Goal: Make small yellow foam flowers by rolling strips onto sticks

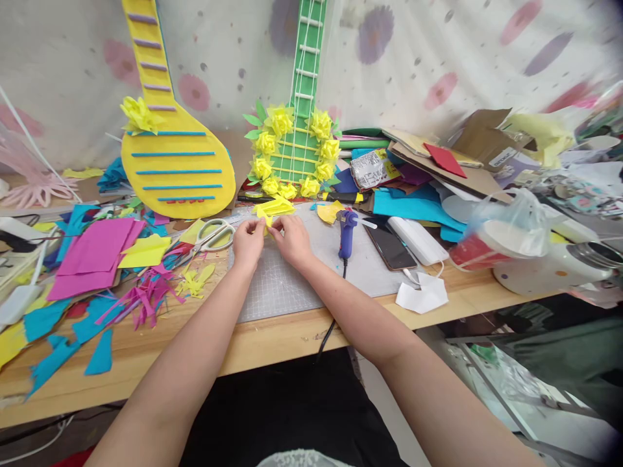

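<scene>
Between the fingertips of my left hand [248,244] and my right hand [293,241] is a small piece of yellow paper [267,219]. Both hands pinch it above the grey cutting mat [272,295]. Just behind them lie more yellow paper strips [276,206]. A green paper guitar [298,148] ringed with yellow paper flowers leans upright at the back. Left of it stands a yellow lute-like cutout [178,172] with blue and purple strips and one yellow flower [139,115]. A pair of scissors [214,235] rests left of my left hand.
A blue glue gun [346,235] with its cord stands on the mat to the right. Beyond it are a phone [390,246], a white power bank [417,240] and a bagged cup [491,243]. Magenta sheets [95,256] and coloured scraps cover the left side.
</scene>
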### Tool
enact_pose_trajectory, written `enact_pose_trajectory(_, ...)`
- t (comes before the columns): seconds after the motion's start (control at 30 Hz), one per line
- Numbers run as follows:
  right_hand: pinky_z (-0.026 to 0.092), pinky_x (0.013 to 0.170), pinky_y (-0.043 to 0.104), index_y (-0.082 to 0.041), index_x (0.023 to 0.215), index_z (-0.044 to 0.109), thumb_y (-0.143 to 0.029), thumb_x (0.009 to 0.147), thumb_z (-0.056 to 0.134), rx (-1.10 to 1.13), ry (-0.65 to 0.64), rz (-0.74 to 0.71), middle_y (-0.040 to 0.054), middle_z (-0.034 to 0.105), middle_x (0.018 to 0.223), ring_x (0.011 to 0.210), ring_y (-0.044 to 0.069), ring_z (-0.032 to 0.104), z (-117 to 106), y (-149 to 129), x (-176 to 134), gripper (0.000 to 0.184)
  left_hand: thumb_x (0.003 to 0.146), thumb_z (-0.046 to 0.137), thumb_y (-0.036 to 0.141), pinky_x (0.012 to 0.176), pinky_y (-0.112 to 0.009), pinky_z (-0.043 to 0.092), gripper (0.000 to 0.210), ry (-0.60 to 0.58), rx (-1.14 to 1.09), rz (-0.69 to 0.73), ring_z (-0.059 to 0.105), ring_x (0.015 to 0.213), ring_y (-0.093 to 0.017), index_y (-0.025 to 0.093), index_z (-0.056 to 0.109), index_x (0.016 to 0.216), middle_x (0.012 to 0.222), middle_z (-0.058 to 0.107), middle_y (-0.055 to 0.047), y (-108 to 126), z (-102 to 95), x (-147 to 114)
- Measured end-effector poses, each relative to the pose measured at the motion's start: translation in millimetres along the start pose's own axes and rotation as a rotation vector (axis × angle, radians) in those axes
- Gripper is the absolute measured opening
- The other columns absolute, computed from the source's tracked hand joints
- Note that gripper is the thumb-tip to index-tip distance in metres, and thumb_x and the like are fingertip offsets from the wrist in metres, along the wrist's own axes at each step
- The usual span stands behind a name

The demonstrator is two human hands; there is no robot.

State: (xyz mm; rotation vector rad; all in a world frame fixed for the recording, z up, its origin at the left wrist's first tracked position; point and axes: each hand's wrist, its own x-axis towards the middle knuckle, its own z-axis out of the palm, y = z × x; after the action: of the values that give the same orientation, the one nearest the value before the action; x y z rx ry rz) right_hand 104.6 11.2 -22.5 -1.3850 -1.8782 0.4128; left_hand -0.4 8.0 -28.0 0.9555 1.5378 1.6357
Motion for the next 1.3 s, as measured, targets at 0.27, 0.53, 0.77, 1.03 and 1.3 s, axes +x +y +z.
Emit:
enact_pose_trajectory(0.27,0.042,0.065,0.024,-0.015,0.071,0.056,-0.022,0.070,0.060,0.506,-0.063,0.404,0.0001,0.061,0.073,0.066,0.010,0.053,-2.8,16.5,11.7,0.008,0.051,0.077,0.017,0.065,-0.020,0.035,0.030,-0.117,0.059,0.161,0.048,0.065,-0.011,0.020,0.060,0.075,0.068,0.055,0.003,4.0,-0.5,-9.9)
enact_pose_trajectory(0.53,0.042,0.063,0.023,-0.014,0.070,0.057,-0.029,0.069,0.063,0.560,-0.114,0.389,0.0000,0.061,0.069,0.062,0.009,0.053,-5.9,18.4,13.3,0.017,0.064,0.067,0.015,0.078,-0.023,0.036,0.013,-0.158,0.163,0.315,0.050,0.074,-0.014,0.022,0.063,0.074,0.074,0.057,0.001,6.2,-6.2,-9.3)
enact_pose_trajectory(0.77,0.041,0.066,0.025,-0.015,0.074,0.057,-0.030,0.073,0.058,0.443,-0.117,0.290,0.0003,0.061,0.074,0.067,0.011,0.053,-4.0,21.1,12.9,0.015,0.070,0.058,0.013,0.082,-0.029,0.037,0.013,-0.171,0.385,0.492,0.052,0.078,-0.017,0.020,0.057,0.080,0.084,0.060,-0.002,5.0,-8.1,-9.0)
enact_pose_trajectory(1.03,0.040,0.069,0.026,-0.016,0.075,0.056,-0.028,0.077,0.053,0.358,-0.096,0.196,0.0005,0.058,0.077,0.070,0.012,0.050,-2.1,19.3,12.5,0.012,0.074,0.049,0.014,0.079,-0.033,0.042,0.018,-0.159,0.563,0.681,0.055,0.086,-0.019,0.019,0.047,0.091,0.092,0.059,-0.006,-4.1,-9.1,-5.3)
enact_pose_trajectory(1.3,0.040,0.074,0.027,-0.017,0.076,0.056,-0.024,0.078,0.052,0.337,-0.054,0.166,0.0016,0.058,0.081,0.076,0.013,0.052,0.2,21.4,12.8,0.009,0.071,0.060,0.025,0.075,-0.033,0.041,0.027,-0.090,0.677,0.775,0.054,0.076,-0.019,0.019,0.046,0.093,0.086,0.058,-0.005,-0.8,-6.8,-9.0)
